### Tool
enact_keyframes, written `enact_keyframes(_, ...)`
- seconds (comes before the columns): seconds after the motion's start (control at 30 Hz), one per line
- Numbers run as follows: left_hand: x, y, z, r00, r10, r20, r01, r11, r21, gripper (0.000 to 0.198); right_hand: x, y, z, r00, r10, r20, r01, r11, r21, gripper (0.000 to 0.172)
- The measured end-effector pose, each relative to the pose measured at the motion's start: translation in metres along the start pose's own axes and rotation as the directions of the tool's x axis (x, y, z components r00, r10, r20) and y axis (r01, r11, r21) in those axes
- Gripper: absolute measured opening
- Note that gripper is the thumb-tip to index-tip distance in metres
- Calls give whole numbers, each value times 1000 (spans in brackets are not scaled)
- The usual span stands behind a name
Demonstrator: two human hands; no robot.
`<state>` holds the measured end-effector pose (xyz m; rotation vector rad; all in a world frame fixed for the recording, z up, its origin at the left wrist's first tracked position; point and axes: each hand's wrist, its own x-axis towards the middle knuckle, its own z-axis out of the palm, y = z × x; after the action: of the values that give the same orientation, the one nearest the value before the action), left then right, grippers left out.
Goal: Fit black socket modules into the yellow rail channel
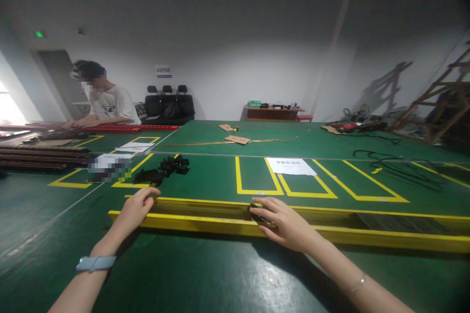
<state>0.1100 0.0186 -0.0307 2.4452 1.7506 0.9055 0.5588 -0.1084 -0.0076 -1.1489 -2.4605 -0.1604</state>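
Note:
A long yellow channel-shaped rail (205, 222) lies across the green table in front of me, its trough facing up. My left hand (135, 210) bends over the rail's left end, fingers curled at the far wall; the underside of its grip is hidden. Farther right, my right hand (284, 217) reaches into the trough with fingers around a small black part (259, 213), mostly covered by those fingers. Beyond the left hand, several black pieces (174, 165) sit in a loose pile. A flat dark strip (400, 223) shows inside the rail on the right.
Yellow tape outlines (259, 192) and a white paper sign (292, 166) mark the table (213, 176). Black cables (396, 168) lie at right, dark bars (40, 159) at left. Thin rods and cardboard labels (238, 140) lie farther back. Another person (113, 102) works at far left.

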Motion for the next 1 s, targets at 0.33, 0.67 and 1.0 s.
enact_keyframes(0.33, 0, -2, 1, 999, -27, 19, 26, 999, 18, 33, -11, -17, 5, 979, 192, 66, -183, 975, -124, 66)
enact_keyframes(0.67, 1, -4, 0, 999, -40, 34, 39, 998, 49, 34, -2, -19, 18, 975, 223, 19, -213, 953, -214, 44)
enact_keyframes(1.0, 1, 1, -1, 998, -48, 41, 46, 998, 53, 34, -4, -16, 21, 978, 201, -46, -206, 946, -251, 33)
